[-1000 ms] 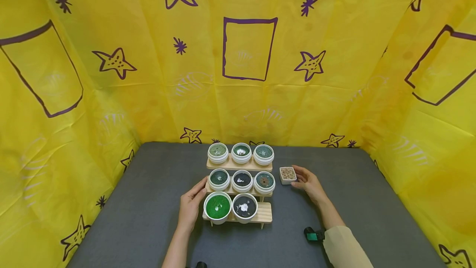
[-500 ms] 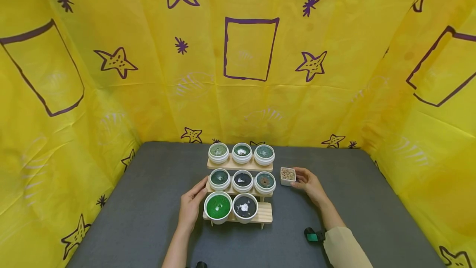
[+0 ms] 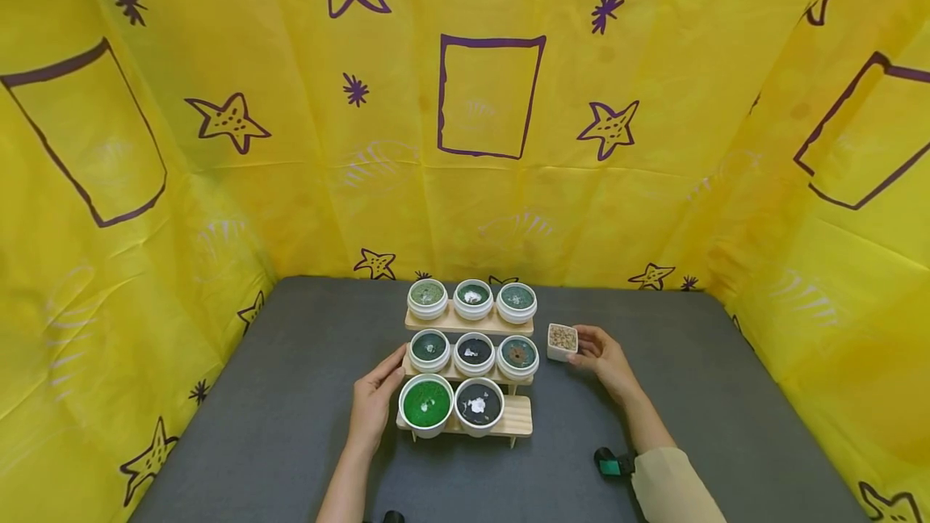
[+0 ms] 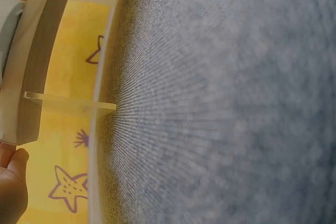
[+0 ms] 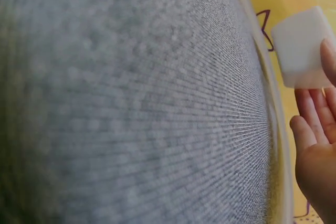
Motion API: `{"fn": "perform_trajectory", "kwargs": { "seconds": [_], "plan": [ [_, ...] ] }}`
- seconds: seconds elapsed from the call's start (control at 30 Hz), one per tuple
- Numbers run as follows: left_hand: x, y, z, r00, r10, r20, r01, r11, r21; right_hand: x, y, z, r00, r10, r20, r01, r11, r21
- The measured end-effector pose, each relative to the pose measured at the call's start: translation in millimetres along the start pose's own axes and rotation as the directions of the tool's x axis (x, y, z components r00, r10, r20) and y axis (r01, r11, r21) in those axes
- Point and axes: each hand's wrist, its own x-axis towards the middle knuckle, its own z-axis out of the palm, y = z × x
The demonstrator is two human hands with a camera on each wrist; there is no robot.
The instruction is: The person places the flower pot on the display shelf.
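Observation:
A tiered wooden stand (image 3: 517, 416) on the grey table carries white round cups with green and dark fillings. My left hand (image 3: 372, 403) holds the left end of its middle tier, and in the left wrist view fingertips (image 4: 19, 162) meet the end of the wooden board (image 4: 31, 72). Right of the stand, my right hand (image 3: 606, 361) grips a small white square bowl (image 3: 563, 355) by its right side. Pale brown bits (image 3: 563, 336) fill the bowl. The right wrist view shows the bowl's smooth white outside (image 5: 302, 51), with the thumb against it and several fingers below.
The lowest tier bears a bright green cup (image 3: 425, 404) and a dark cup (image 3: 479, 407), with bare wood at its right. Yellow cloth (image 3: 479, 208) with drawn starfish surrounds the dark grey table (image 3: 291, 394). A black wrist strap (image 3: 613, 462) shows by the right sleeve.
The small bowl has turned slightly in my right hand, its rim now squarer to the head view. My left hand stays at the stand, and the cups keep their places.

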Motion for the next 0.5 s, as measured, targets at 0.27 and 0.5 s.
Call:
{"fn": "perform_trajectory", "kwargs": {
  "seconds": [0.27,0.5],
  "plan": [
    [0.4,-0.2,0.1,1.0,-0.003,-0.001,0.003,1.0,0.006,-7.1,-11,1,1.0,0.007,-0.004,-0.007,1.0,0.0],
    [1.1,0.3,0.3,1.0,-0.002,-0.004,0.002,1.0,0.004,-15.3,-18,1,0.999,-0.048,0.0,0.048,0.999,0.024]
  ]
}}
